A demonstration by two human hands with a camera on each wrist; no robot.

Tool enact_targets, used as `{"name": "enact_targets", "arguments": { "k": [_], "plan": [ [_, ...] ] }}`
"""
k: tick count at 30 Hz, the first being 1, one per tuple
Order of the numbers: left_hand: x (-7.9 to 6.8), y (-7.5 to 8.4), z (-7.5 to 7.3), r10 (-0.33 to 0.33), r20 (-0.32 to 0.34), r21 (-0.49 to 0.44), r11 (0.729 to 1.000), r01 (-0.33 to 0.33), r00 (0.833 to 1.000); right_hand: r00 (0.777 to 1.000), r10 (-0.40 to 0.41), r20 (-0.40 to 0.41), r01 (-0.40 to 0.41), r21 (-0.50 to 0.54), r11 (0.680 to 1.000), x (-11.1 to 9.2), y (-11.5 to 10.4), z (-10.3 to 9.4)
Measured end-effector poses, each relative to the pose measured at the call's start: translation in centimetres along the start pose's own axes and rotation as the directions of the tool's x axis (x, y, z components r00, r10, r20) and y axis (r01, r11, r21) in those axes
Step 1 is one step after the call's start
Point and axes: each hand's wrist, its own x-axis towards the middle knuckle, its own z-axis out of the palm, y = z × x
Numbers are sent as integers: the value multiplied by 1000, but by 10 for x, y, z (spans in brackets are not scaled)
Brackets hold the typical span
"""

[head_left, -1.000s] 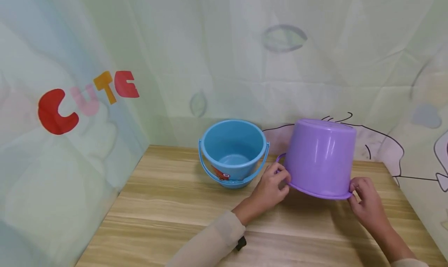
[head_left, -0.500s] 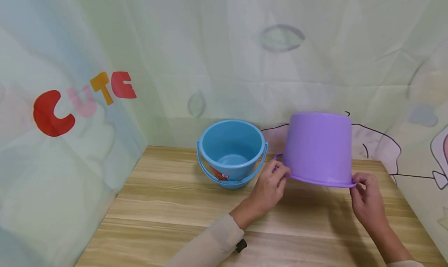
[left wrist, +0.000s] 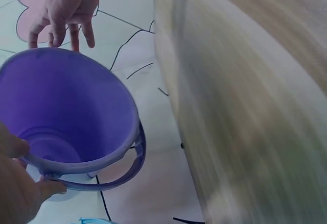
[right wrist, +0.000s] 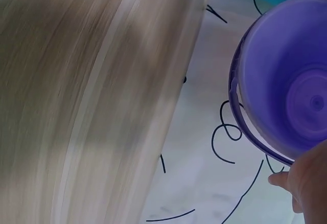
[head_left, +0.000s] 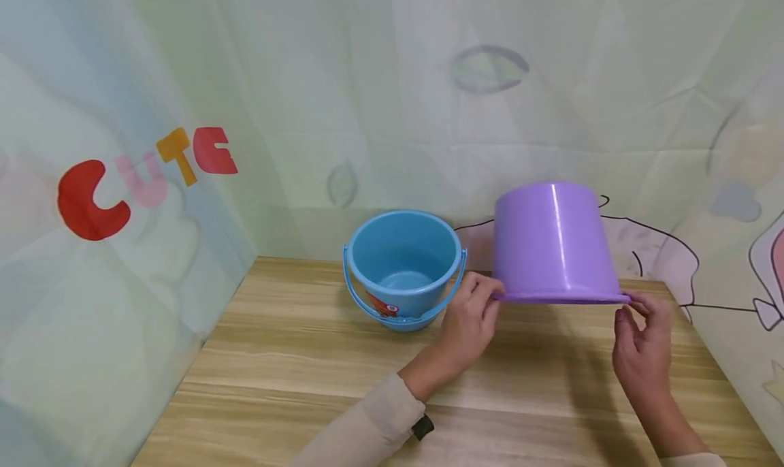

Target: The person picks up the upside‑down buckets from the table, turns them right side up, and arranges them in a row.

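Note:
A purple bucket (head_left: 551, 246) is held upside down in the air over the table, at the right in the head view. My left hand (head_left: 468, 320) pinches its rim at the left, near the handle. At the opposite side of the rim is my right hand (head_left: 643, 344), its fingers on the edge and its thumb just below. In the left wrist view the bucket's purple inside (left wrist: 76, 101) shows, and its handle (left wrist: 130, 170) hangs along the rim. The right wrist view shows its round bottom from within (right wrist: 311, 99).
Left of the hands a light blue bucket (head_left: 404, 269) stands upright on the wooden table (head_left: 275, 365), its handle hanging in front. A printed cloth (head_left: 398, 99) hangs behind and at both sides of the table.
Both hands have raised the purple bucket's rim, and its bottom has tipped back and slightly left. My right thumb now sits lower against the rim. The blue bucket stays in place.

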Motion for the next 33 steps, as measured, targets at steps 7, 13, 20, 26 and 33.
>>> {"name": "enact_targets", "arguments": {
  "k": [7, 13, 20, 26, 33],
  "plan": [
    [9, 2, -6, -43, -29, -31, 999, 42, 999, 997, -64, -49, 68, 85, 994, 0, 0, 4],
    [18, 1, -12, -37, -58, -44, 998, 34, 998, 990, -126, -65, 133, 115, 984, 2, -1, 7],
    [19, 2, -14, -60, -56, -55, 997, 57, 997, 967, -233, -101, 224, -94, 970, 7, -3, 8],
    [21, 3, -16, -65, -45, -56, 997, 62, 997, 958, -258, -125, 240, -141, 961, 8, -2, 7],
    [25, 4, -20, -71, -40, -80, 995, 67, 997, 960, -235, -150, 209, -168, 963, 11, -9, 5]
  ]
}}
